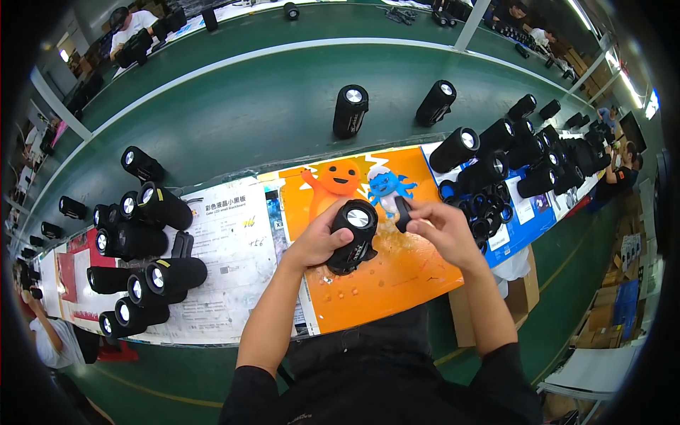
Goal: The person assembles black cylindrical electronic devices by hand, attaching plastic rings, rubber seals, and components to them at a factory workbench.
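Observation:
My left hand (327,239) is wrapped around a black cylindrical speaker (352,244), its silver round end facing up. The speaker is tilted a little over an orange printed board (382,287) with cartoon figures. Just to its right, my right hand (443,230) pinches a small black rounded piece (403,212) between thumb and fingers. This piece is apart from the speaker, and its exact kind is not clear; part of it is hidden by the fingertips. Beyond my right hand lies a pile of black rings (489,212).
Several black speakers (170,275) lie on a white printed board (227,283) at left. More speakers (499,134) crowd the right side, on a blue board (506,244). Two stand on the green bench (283,106) ahead. A cardboard box (523,294) is below right. Other people (131,28) work around.

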Demonstrator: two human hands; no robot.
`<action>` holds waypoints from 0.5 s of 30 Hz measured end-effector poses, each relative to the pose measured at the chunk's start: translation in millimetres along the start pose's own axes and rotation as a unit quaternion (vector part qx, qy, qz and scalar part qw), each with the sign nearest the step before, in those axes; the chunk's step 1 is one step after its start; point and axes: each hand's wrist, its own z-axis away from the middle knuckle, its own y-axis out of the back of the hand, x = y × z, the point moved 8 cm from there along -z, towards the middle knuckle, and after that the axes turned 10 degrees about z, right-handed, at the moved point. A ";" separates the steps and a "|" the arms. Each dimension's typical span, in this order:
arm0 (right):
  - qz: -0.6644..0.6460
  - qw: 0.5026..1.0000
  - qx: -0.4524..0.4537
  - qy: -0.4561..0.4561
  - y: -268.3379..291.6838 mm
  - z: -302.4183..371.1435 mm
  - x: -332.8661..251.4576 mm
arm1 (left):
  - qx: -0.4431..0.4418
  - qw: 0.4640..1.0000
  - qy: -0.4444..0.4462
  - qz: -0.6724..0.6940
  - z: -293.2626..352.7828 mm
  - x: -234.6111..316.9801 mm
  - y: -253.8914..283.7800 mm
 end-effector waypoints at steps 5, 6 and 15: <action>-0.001 0.988 -0.144 0.058 -26.4 -36.8 -66.9 | 0.005 0.999 0.004 -0.049 4.5 1.3 -1.1; 0.038 0.982 -0.174 0.061 -30.9 -37.9 -76.4 | 0.008 0.999 0.001 -0.048 4.0 1.4 -0.6; 0.263 0.932 -0.205 0.143 -49.8 -40.0 -117.3 | -0.009 0.997 0.035 -0.066 6.1 14.1 -12.8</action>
